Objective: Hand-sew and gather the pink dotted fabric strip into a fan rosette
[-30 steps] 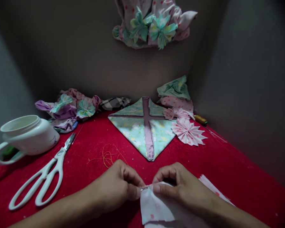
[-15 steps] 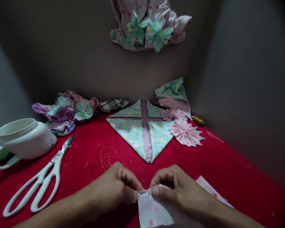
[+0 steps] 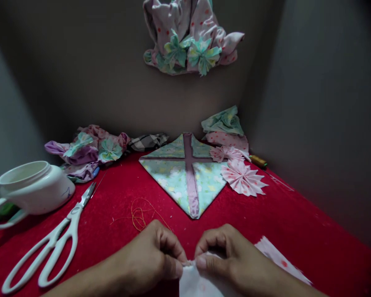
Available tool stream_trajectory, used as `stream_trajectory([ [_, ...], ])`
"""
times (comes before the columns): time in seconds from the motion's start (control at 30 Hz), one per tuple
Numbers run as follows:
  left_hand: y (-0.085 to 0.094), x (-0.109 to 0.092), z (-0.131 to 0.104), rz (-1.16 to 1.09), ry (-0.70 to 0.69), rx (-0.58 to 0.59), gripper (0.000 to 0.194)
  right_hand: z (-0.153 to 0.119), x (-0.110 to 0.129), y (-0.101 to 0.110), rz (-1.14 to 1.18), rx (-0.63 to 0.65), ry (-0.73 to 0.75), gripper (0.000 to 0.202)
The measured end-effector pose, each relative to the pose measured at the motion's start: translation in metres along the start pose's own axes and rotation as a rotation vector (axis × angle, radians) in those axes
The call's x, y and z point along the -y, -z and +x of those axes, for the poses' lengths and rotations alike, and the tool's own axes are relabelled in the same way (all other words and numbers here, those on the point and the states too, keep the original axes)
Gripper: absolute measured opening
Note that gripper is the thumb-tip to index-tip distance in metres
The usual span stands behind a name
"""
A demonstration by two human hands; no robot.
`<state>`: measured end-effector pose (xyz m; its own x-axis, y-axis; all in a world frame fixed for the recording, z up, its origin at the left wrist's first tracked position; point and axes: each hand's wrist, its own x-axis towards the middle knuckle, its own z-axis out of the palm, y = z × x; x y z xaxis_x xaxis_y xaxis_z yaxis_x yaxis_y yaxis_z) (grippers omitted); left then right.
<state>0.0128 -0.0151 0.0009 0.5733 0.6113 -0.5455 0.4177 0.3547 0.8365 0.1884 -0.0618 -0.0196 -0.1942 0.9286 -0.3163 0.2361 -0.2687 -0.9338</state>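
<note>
At the bottom centre, a white cloth with pale red dots hangs between my two hands. My left hand pinches its upper left corner between thumb and fingers. The top edge is pinched by my right hand, a short way to the right. Between the fingertips the edge looks gathered; any needle there is too small to make out. Loose orange thread curls on the red cloth just beyond my left hand. Part of another dotted strip shows beside my right forearm.
White scissors and a white cup stand at left. Ahead is a green diamond-shaped fabric piece, with pleated pink rosettes on its right. Fabric bundles lie along the wall, and a thread spool at right.
Both hands and the cloth sit slightly lower in view, as does the whole scene. The shiny metal bit seen between the fingertips is now barely visible.
</note>
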Motion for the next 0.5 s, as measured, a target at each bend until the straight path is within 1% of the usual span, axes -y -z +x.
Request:
stream_trajectory([
  [0.07,-0.0005,-0.0027,-0.0004,-0.002,-0.003,-0.001,0.014,0.0004,-0.0003,0.0017,-0.012,-0.015,-0.012,0.008],
  [0.23,0.0002,-0.0048,-0.0009,-0.002,0.001,-0.014,0.016,0.0033,0.0001,0.0053,0.000,0.041,-0.028,0.012],
  [0.37,0.0008,-0.0031,-0.0003,0.011,-0.014,-0.023,0.015,0.0039,0.0007,0.0055,-0.016,0.027,0.006,0.013],
  [0.5,-0.0010,-0.0046,-0.0005,0.002,-0.023,-0.021,0.014,0.0030,0.0029,0.0041,-0.071,-0.017,-0.001,0.012],
])
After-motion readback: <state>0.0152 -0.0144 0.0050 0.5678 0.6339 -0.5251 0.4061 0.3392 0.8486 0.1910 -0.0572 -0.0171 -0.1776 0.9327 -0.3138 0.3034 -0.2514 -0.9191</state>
